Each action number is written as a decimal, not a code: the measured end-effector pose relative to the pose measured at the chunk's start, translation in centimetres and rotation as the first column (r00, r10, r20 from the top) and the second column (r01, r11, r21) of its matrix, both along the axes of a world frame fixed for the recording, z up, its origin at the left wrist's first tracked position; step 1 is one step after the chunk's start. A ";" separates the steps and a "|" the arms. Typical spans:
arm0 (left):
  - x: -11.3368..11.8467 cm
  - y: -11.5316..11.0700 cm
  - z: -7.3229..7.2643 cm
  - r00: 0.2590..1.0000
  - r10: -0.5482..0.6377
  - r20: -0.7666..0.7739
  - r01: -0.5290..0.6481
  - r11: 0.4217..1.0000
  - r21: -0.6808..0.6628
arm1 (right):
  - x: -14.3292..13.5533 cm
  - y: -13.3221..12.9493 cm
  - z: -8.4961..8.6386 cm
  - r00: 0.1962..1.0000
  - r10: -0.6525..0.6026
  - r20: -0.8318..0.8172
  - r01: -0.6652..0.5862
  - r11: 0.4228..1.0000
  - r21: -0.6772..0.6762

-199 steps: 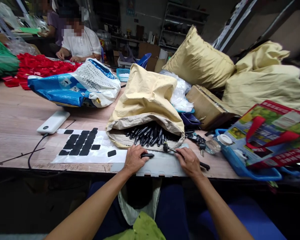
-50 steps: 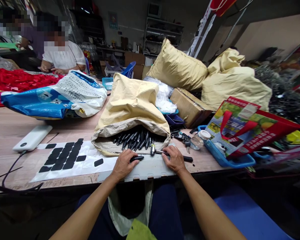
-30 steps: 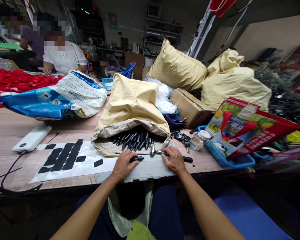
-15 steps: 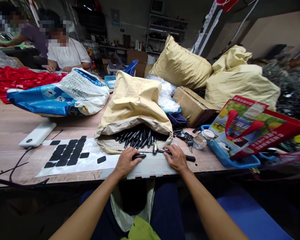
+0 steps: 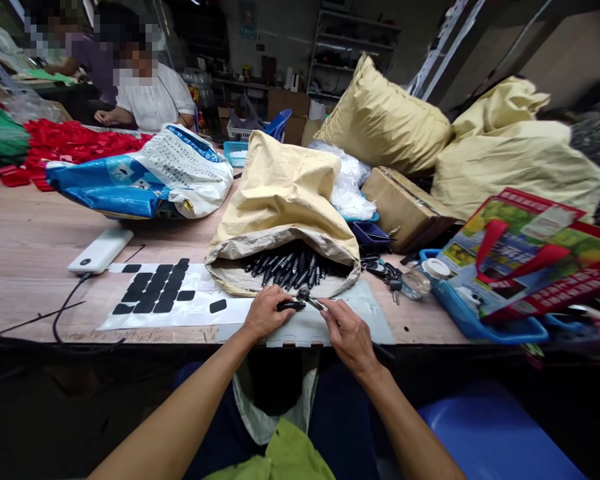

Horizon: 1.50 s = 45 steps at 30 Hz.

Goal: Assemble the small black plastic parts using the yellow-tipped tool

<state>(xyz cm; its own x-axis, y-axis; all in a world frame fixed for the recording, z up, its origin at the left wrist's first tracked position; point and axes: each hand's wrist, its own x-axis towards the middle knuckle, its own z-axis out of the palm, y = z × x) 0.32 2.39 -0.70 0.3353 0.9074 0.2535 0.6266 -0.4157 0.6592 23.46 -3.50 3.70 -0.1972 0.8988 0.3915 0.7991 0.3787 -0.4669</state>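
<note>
My left hand (image 5: 269, 313) is closed on a black pen-like piece (image 5: 291, 305) over the grey board (image 5: 375, 313) at the table's front edge. My right hand (image 5: 349, 337) grips a small hammer by its shaft. The hammer's head (image 5: 304, 293) is at the right end of the black piece; whether they touch I cannot tell. Its dark handle end is mostly hidden by the right hand. Just behind both hands lies an open cream sack (image 5: 280, 180), with many similar black pieces (image 5: 285, 267) in its mouth.
Black stickers on a white sheet (image 5: 205, 313), a white power bank (image 5: 100, 251) and a blue-white bag (image 5: 145, 177) are to the left. Right are keys (image 5: 395, 287), a jar (image 5: 416, 283) and a blue basket (image 5: 460, 323). Two people sit at the back left.
My right hand has turned and brought the hammer's head over to the black piece in my left hand. The camera view has shifted, so the scene appears further right.
</note>
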 end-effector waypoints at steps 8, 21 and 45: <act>0.2 -0.1 0.2 1.000 0.004 -0.019 -0.004 1.000 0.008 | -1.7 -0.9 -0.7 0.994 0.002 0.106 -0.007 0.999 0.041; 0.2 0.1 -0.3 1.000 0.006 0.018 -0.006 1.000 0.003 | 0.4 -0.6 -1.8 0.998 -0.047 0.029 0.045 0.997 0.067; -0.2 -0.2 0.4 0.997 -0.056 -0.044 0.055 0.998 -0.009 | 8.2 4.6 -4.0 0.986 -0.034 0.161 0.024 0.997 0.068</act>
